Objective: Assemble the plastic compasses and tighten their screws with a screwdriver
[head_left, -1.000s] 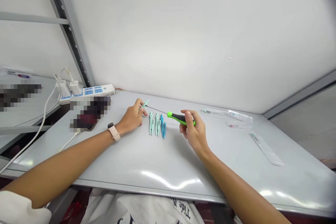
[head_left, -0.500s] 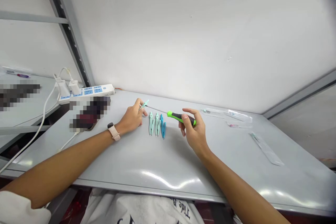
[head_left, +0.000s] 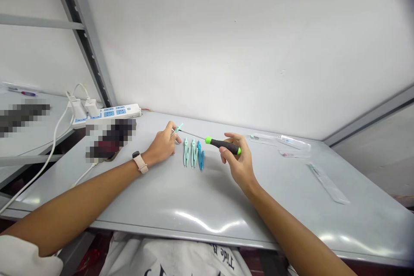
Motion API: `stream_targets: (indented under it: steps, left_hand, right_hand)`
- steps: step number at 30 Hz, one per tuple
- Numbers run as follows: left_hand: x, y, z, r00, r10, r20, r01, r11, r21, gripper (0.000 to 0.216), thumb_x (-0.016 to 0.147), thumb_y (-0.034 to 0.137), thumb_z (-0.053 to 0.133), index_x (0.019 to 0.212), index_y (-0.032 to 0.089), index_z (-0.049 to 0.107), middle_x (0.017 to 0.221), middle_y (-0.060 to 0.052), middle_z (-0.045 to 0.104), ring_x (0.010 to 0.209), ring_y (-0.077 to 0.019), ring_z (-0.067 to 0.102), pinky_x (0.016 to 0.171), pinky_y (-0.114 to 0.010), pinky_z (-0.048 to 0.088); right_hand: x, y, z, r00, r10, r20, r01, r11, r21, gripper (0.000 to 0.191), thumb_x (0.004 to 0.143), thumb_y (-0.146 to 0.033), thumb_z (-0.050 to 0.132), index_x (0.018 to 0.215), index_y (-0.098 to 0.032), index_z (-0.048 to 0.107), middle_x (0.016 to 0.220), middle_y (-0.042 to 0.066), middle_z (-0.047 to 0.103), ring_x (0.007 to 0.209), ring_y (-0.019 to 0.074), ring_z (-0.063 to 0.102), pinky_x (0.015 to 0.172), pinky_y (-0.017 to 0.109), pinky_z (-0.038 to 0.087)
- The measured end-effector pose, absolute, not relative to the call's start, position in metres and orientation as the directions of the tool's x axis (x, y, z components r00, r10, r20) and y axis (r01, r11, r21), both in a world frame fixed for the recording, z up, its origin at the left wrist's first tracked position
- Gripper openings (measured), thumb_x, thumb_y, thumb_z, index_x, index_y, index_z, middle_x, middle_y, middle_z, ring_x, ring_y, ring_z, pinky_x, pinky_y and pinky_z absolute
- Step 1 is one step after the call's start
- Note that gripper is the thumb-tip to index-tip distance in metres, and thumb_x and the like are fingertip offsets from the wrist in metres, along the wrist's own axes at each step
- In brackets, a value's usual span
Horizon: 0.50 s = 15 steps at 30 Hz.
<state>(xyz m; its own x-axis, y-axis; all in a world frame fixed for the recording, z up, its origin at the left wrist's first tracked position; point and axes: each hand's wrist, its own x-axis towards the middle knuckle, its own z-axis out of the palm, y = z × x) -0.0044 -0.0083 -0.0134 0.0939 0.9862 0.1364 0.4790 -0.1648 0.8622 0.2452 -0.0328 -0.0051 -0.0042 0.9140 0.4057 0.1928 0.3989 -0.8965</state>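
My left hand (head_left: 164,141) is closed around a light green drawing compass (head_left: 179,128), whose head sticks out past the fingers; its legs are mostly hidden. A screwdriver (head_left: 226,145) with a black and bright green handle lies in my right hand (head_left: 239,159), the fingers and thumb around the handle. Its thin shaft points left and the tip meets the compass head. Just below the shaft, two light green compasses (head_left: 186,155) and a blue compass (head_left: 201,156) lie side by side on the grey table (head_left: 155,198).
Several clear plastic sleeves (head_left: 328,183) with compasses in them lie to the right. A white power strip (head_left: 123,112) with plugged-in chargers (head_left: 92,107) stands at the back left. A blurred-out dark object (head_left: 113,140) lies before it, with a white cable (head_left: 84,174).
The screwdriver handle has turned in my right hand, so more of its black side shows. My fingers there have shifted slightly. My left hand and the compass stay in place.
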Motion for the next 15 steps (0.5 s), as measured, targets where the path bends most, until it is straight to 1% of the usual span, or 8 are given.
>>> stream_targets:
  steps: [1,3,5,6,8,11,13,15]
  left_hand:
    - [-0.0043,-0.0083,-0.0133,0.095,0.986,0.134,0.482,-0.163,0.861,0.006,0.098,0.026,0.04,0.102,0.025,0.036,0.093,-0.001,0.074,0.042,-0.0104,0.057,0.052,-0.028,0.048]
    - [-0.0042,-0.0082,-0.013,0.093,0.987,0.133,0.485,-0.162,0.859,0.006,0.097,0.025,0.04,0.102,0.025,0.037,0.091,0.0,0.074,0.042,-0.0108,0.057,0.053,-0.028,0.048]
    - [-0.0043,-0.0082,-0.0129,0.095,0.986,0.136,0.488,-0.165,0.857,0.006,0.097,0.025,0.04,0.102,0.025,0.037,0.092,0.0,0.074,0.042,-0.0109,0.057,0.054,-0.029,0.049]
    - [-0.0044,-0.0082,-0.013,0.096,0.986,0.138,0.487,-0.167,0.857,0.006,0.097,0.025,0.04,0.102,0.025,0.037,0.092,0.0,0.074,0.042,-0.0109,0.057,0.054,-0.029,0.049]
    - [-0.0047,-0.0081,-0.0132,0.097,0.985,0.141,0.483,-0.17,0.859,0.006,0.097,0.025,0.04,0.102,0.026,0.036,0.093,0.0,0.074,0.042,-0.0107,0.056,0.054,-0.029,0.049]
    - [-0.0052,-0.0081,-0.0139,0.096,0.985,0.142,0.475,-0.171,0.863,0.005,0.098,0.025,0.039,0.101,0.026,0.036,0.093,0.0,0.074,0.042,-0.0105,0.056,0.053,-0.029,0.049]
    - [-0.0054,-0.0081,-0.0143,0.092,0.986,0.141,0.475,-0.168,0.864,0.006,0.098,0.025,0.039,0.102,0.026,0.035,0.092,0.0,0.073,0.041,-0.0105,0.056,0.052,-0.028,0.048]
    - [-0.0053,-0.0079,-0.0146,0.089,0.986,0.142,0.478,-0.167,0.862,0.007,0.098,0.025,0.039,0.103,0.026,0.035,0.089,0.001,0.072,0.041,-0.0106,0.056,0.051,-0.027,0.048]
  right_hand:
    - [0.245,-0.0332,-0.0045,-0.005,0.919,0.395,0.194,0.388,-0.901,0.043,0.085,-0.052,0.073,0.114,-0.024,0.057,0.082,-0.001,0.06,0.055,0.0126,0.054,0.054,0.03,0.044]
    - [0.2447,-0.0339,-0.0035,-0.008,0.943,0.334,0.201,0.328,-0.923,0.042,0.092,-0.06,0.063,0.111,-0.023,0.056,0.071,-0.002,0.062,0.049,0.013,0.052,0.05,0.03,0.042]
    - [0.2446,-0.0339,-0.0037,-0.014,0.961,0.277,0.204,0.273,-0.94,0.044,0.096,-0.065,0.053,0.108,-0.023,0.056,0.06,-0.004,0.059,0.042,0.013,0.047,0.046,0.03,0.038]
    - [0.2446,-0.0336,-0.0044,-0.014,0.963,0.269,0.204,0.266,-0.942,0.043,0.097,-0.065,0.052,0.107,-0.023,0.057,0.058,-0.004,0.059,0.041,0.0128,0.045,0.045,0.03,0.037]
    - [0.2448,-0.0328,-0.0062,-0.001,0.952,0.308,0.199,0.302,-0.932,0.04,0.093,-0.06,0.062,0.109,-0.024,0.057,0.065,-0.003,0.061,0.044,0.0122,0.047,0.047,0.029,0.039]
    - [0.2448,-0.0324,-0.0073,0.012,0.924,0.382,0.179,0.374,-0.91,0.047,0.081,-0.052,0.078,0.114,-0.025,0.056,0.082,-0.002,0.063,0.052,0.0119,0.053,0.053,0.03,0.045]
    - [0.2443,-0.0331,-0.0056,-0.005,0.928,0.373,0.162,0.369,-0.915,0.047,0.083,-0.055,0.075,0.114,-0.025,0.056,0.082,-0.001,0.064,0.054,0.0128,0.055,0.055,0.031,0.047]
    - [0.2438,-0.0339,-0.0032,-0.023,0.948,0.318,0.165,0.317,-0.934,0.043,0.092,-0.061,0.062,0.112,-0.023,0.056,0.072,-0.002,0.064,0.049,0.0135,0.053,0.051,0.031,0.045]
